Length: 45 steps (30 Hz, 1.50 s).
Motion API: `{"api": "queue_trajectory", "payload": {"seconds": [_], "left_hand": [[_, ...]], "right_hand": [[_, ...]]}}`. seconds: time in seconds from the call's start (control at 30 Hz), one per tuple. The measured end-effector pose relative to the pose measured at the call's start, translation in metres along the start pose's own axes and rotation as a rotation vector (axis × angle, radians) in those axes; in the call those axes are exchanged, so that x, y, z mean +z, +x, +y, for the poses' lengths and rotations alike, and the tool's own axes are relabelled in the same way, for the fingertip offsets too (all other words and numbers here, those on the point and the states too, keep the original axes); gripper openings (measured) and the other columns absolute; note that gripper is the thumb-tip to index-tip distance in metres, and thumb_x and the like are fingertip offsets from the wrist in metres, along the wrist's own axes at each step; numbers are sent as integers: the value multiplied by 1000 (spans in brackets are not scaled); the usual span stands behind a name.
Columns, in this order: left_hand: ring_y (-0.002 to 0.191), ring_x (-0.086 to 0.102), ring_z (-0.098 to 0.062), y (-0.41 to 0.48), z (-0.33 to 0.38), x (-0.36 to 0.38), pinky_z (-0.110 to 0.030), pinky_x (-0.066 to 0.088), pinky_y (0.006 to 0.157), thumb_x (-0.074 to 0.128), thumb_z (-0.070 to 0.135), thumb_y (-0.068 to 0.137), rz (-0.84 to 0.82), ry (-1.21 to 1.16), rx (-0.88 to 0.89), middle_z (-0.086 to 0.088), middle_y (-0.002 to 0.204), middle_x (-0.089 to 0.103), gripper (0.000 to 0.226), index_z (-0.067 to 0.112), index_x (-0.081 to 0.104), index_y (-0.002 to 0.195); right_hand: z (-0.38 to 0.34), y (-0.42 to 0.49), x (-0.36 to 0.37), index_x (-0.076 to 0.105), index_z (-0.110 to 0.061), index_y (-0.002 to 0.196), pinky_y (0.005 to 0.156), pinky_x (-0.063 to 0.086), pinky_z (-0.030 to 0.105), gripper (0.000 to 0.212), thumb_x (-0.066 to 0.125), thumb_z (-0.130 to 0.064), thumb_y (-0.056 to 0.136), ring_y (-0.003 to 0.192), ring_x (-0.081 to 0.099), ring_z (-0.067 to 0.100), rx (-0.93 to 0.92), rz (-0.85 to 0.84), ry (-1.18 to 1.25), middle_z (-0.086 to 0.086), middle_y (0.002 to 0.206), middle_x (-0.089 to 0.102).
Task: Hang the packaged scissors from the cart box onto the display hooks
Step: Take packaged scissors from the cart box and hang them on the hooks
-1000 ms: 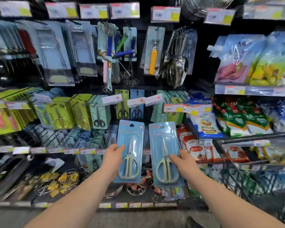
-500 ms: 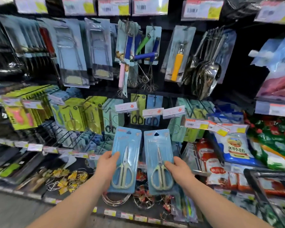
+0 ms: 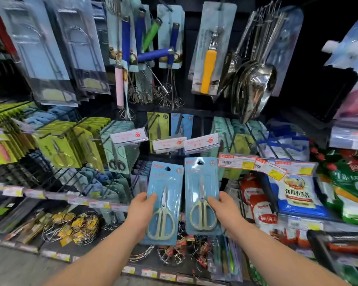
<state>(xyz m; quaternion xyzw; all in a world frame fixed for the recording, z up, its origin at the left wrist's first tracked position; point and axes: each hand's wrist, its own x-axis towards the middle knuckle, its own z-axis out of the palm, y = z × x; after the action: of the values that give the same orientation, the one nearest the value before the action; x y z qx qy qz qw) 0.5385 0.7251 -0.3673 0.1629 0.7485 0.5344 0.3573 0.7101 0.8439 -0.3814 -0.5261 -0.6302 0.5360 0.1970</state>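
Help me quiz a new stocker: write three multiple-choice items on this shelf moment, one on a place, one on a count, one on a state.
1. Where does the yellow-handled tool hang?
A) above the held packs
B) below them
C) in a cart

2. How many scissors packs are held?
A) one
B) two
C) three

3. Are the held packs on hooks?
A) both
B) one
C) neither

Answers:
1 A: it hangs in the top row, higher than both hands.
2 B: the left hand grips the left pack, and the right hand grips the right pack.
3 C: both hang holes show no hook through them.
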Motion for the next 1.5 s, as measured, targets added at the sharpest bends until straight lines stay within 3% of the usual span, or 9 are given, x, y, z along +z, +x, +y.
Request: {"api": "queue_trajectory", "payload": {"seconds": [0.33,0.47,0.53,0.67,0.77,0.93,1.23,1.33,1.5], "left_hand": [[83,64,-27,26,-3,10,-34,50,70,50,21,94,7,-46,-18,-7,87,68,12,19,59,86],[83,63,-25,32,-5,8,-35,49,73,50,22,94,-21,-17,-15,-5,87,67,13,21,58,84],[82,60,-23,36,-4,6,-34,47,71,49,21,95,-36,-9,1,-4,87,66,14,21,58,84],[87,62,-23,42,0,2,-37,49,79,48,21,95,-50,-16,10,-3,91,67,13,20,59,88],[83,64,-20,44,0,3,-31,49,67,49,20,95,-62,-43,13,-1,86,68,15,20,60,85],[95,65,-34,47,-6,7,-53,50,90,51,22,94,-125,-54,-34,-12,98,70,13,15,62,92],[86,68,-32,47,-21,22,-48,54,81,53,19,94,-173,-142,-61,-15,96,71,12,10,61,92],[86,68,-33,46,-24,30,-48,54,81,54,19,93,-196,-164,-52,-12,92,72,12,11,62,91],[77,69,-24,43,-26,53,-42,54,76,54,17,93,-223,-191,-5,-7,85,74,10,13,63,91]], "right_hand": [[3,34,12,48,-6,119,101,43,47,34,52,-27,93,113,53,29,54,43,84,10,122,55],[0,43,16,50,1,108,86,47,43,30,52,-25,92,91,57,28,54,86,61,27,112,58],[-2,47,17,49,5,111,91,45,47,34,51,-24,92,99,58,38,49,107,28,29,118,55],[-3,63,19,46,-1,120,94,41,34,36,48,-26,94,108,51,25,52,100,14,12,118,53],[-5,76,20,44,-10,115,82,30,29,27,46,-28,95,103,42,18,60,100,36,6,112,43],[-5,92,20,50,-3,126,99,43,39,39,50,-26,94,111,55,29,89,110,69,15,126,57],[12,98,10,36,-6,139,100,38,34,62,59,-34,88,124,47,31,94,148,-61,14,139,46],[17,73,10,45,-12,131,95,38,29,51,56,-39,89,117,51,22,-23,138,-71,7,132,52],[15,30,17,60,-29,90,81,53,31,5,56,-32,91,92,64,14,-74,-166,130,-5,98,68]]}}
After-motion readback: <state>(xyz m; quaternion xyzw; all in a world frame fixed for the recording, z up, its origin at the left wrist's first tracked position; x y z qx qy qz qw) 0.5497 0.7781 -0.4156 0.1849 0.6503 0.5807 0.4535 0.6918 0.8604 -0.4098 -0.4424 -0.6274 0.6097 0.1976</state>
